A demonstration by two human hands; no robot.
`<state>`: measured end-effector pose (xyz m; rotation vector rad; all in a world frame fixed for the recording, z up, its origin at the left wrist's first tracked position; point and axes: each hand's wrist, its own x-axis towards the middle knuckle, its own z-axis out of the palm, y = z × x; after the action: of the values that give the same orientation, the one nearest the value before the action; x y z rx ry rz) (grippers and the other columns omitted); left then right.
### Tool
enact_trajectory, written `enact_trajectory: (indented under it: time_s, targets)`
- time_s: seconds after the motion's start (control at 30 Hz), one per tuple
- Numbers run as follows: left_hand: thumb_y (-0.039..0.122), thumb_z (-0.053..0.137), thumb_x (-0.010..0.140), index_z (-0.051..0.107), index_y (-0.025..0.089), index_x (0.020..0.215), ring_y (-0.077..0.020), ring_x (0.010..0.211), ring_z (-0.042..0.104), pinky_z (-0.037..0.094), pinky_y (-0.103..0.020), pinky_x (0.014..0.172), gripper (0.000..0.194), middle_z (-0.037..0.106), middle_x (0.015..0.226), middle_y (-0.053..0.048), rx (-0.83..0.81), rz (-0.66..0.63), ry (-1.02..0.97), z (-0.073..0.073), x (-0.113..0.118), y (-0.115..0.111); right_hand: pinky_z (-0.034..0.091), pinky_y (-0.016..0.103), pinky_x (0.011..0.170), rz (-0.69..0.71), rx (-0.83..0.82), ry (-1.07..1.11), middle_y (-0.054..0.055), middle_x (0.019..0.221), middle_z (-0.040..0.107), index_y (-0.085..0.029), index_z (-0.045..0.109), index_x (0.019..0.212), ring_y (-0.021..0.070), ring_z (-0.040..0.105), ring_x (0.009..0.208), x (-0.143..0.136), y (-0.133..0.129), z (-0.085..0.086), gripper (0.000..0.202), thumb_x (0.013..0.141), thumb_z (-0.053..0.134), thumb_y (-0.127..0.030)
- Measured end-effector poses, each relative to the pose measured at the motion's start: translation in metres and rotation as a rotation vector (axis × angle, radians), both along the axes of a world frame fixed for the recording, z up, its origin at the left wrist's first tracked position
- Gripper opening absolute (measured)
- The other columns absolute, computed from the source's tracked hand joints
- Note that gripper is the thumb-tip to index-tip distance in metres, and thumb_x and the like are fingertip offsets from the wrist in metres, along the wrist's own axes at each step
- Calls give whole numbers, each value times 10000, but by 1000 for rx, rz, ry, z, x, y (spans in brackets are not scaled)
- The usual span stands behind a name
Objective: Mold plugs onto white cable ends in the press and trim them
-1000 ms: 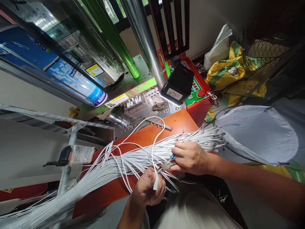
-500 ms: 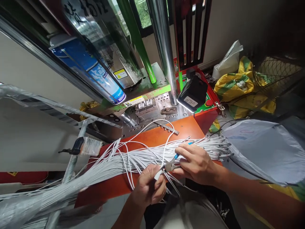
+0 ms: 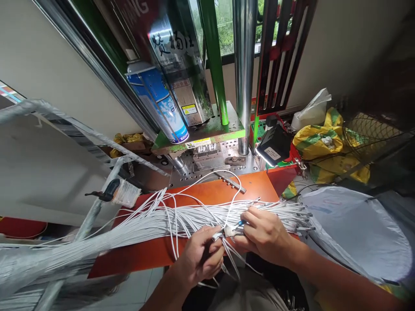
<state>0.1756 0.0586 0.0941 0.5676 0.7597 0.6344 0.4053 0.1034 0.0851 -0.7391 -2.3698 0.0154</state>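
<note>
At right grip (image 3: pixel 264 230), clasping blue-handled pliers (image 3: pixel 231 231), aimed lengthwise aslant toward left grip (image 3: pixel 201 255). There, pinching a white cable end (image 3: pixel 217 236).

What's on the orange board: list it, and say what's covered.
A bundle of white cables runs along the orange board, and a metal bar lies at its far edge. The right hand covers part of the bundle; anything beneath the cables is hidden.

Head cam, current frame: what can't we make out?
Head view:
Blue-handled metal pliers: most of the handles, hidden by the right hand.
Small white rectangular connector: gripped part, hidden by the left hand.
Long bundle of thin white cables: one end, cut off by the left edge.
Blue-and-white cylindrical spray can: fine print, too small.
</note>
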Motion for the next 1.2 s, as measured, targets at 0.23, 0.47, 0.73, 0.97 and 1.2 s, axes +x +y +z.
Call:
enact_trajectory:
  time_s: [0.23,0.47,0.73,0.97,1.2]
  targets:
    - [581,516,1023,459,219,724,-141,612,423,329,-303,637,473,447,653,24,948,215,958,13,-5,6,249,314,603,-115,-586,156,-3,667,520,-184,529,619,130,423,623,-4,-24,7,556,1112,449,-427]
    - [568,397,1070,528,221,814,-151,613,445,380,-283,594,451,454,685,20,776,106,644,17,-9,16,263,249,479,113,-1585,549,32,613,602,-202,441,539,115,491,526,-6,-35,18,747,989,413,-798]
    - [505,467,1063,536,224,744,-163,624,491,408,-283,637,430,518,672,1,818,308,791,14,-1,13,455,347,763,-308,-476,273,98,998,691,-195,595,728,221,606,876,-14,-50,9,461,1108,448,-412]
    - [465,462,1069,484,238,731,-159,584,486,387,-283,645,408,512,633,18,857,451,889,4,11,10,446,371,806,-429,-96,177,129,1068,705,-193,599,749,261,597,940,-27,-47,-5,335,1067,543,-286]
    - [486,556,1023,556,225,760,-160,600,456,361,-280,628,370,517,638,13,965,316,916,10,7,23,292,316,619,-350,-281,265,22,716,574,-197,535,667,150,484,657,-20,-42,-2,478,1114,460,-350]
